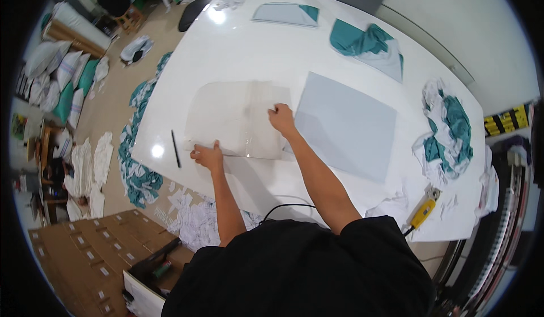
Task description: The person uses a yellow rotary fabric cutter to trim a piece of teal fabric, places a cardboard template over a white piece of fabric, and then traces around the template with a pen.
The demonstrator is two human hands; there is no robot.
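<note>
Left hand [207, 157] touches the translucent template [218, 113] on the white table [209, 50] at its seven o'clock; right hand [281, 119] curls at its three; whether either pinches cannot be told. Curved panels [283, 14] around one o'clock look already shaped; the blue-grey sheet [351, 125] past three seems unshaped.

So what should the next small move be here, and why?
Probably slide the translucent sheet rightward over the pale blue-grey panel: the left hand is at its near edge, the right hand at its right side, and the panel lies flat just beside it, so a short shift seems enough.
</note>
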